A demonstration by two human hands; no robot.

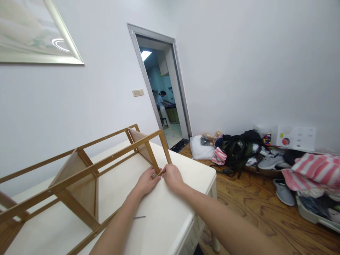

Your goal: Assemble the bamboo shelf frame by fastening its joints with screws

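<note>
A brown wooden shelf rack point(106, 159) lies on its side across a white table point(119, 191), its panels standing upright between the rails. My left hand point(147, 181) curls round the near lower rail by the rack's right end, thumb and fingers closed on the wood. Pressed close beside it, my right hand point(172, 176) covers the end corner with its fingertips pinched together. Whatever small piece may be in that pinch is hidden. On the tabletop by my left forearm rests a thin dark rod point(139, 217).
Right of the table, on the wood floor point(233, 209), lie a black backpack point(239, 147), grey shoes point(284, 191), a pink striped cloth point(316, 170) and a white bin point(316, 216). Through the doorway point(162, 88), a person point(162, 106) stands at a counter.
</note>
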